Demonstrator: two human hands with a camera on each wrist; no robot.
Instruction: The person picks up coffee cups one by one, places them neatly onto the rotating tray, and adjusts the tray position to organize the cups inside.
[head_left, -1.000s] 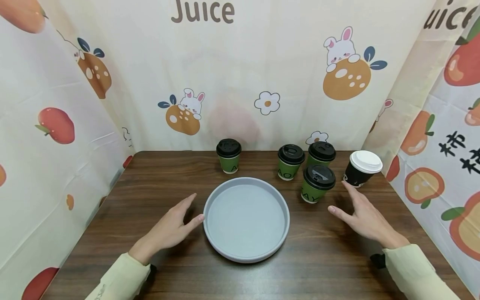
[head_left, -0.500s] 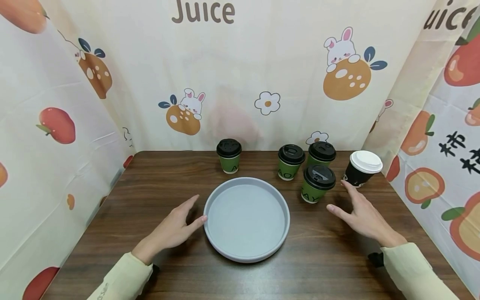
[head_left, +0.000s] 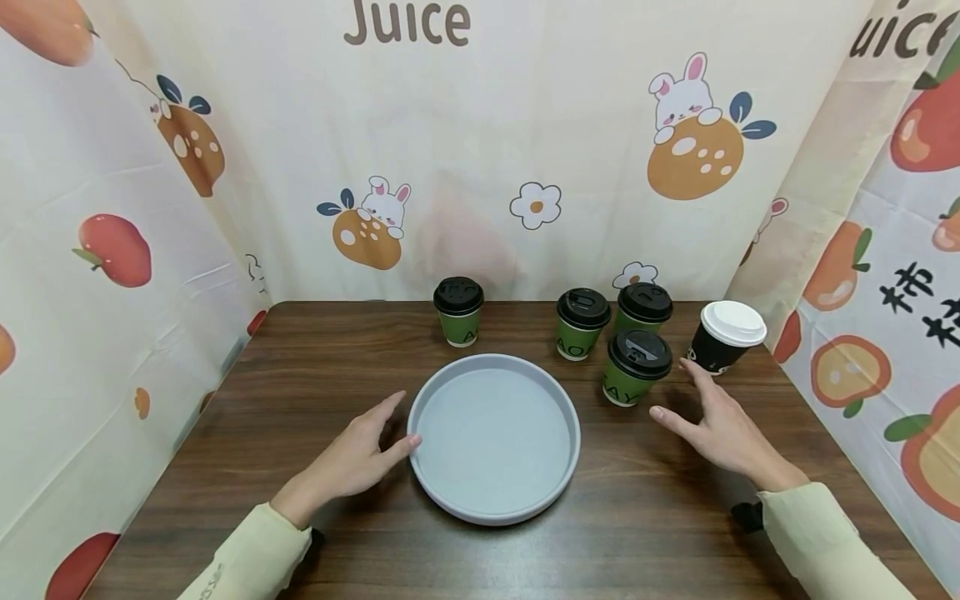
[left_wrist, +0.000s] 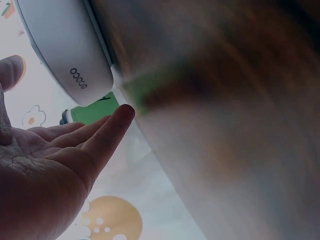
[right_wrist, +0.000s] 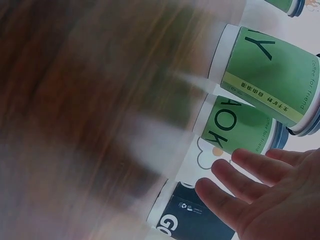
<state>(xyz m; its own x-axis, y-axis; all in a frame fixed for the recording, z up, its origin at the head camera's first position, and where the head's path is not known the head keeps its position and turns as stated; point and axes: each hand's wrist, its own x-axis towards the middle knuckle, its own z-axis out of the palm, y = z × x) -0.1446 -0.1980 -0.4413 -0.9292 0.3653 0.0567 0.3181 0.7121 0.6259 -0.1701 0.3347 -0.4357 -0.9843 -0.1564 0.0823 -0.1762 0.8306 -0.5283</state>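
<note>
A round grey tray (head_left: pixel 495 512) with a low rim lies mid-table. My left hand (head_left: pixel 352 454) is at its left side, fingers extended, the thumb tip overlapping the rim in the head view. In the left wrist view the tray's side (left_wrist: pixel 75 55) shows above the left hand (left_wrist: pixel 60 155). On the right, my right hand (head_left: pixel 723 429) hovers with spread, straight fingers and holds nothing. Nearest to it are a green paper cup with a black lid (head_left: pixel 636 367) and a black paper cup with a white lid (head_left: pixel 726 335). The right wrist view shows both cups beyond the right hand (right_wrist: pixel 265 195).
More green cups with black lids stand along the back: one behind the tray (head_left: pixel 459 312), another (head_left: pixel 581 325) right of it, and one (head_left: pixel 643 307) partly hidden behind the front cup. Printed curtains (head_left: pixel 465 125) enclose the wooden table (head_left: pixel 322 350) at the back and sides.
My left hand has shifted slightly right, its thumb coming over the tray's rim. My right hand has drifted a little left. The tray and cups stay in place.
</note>
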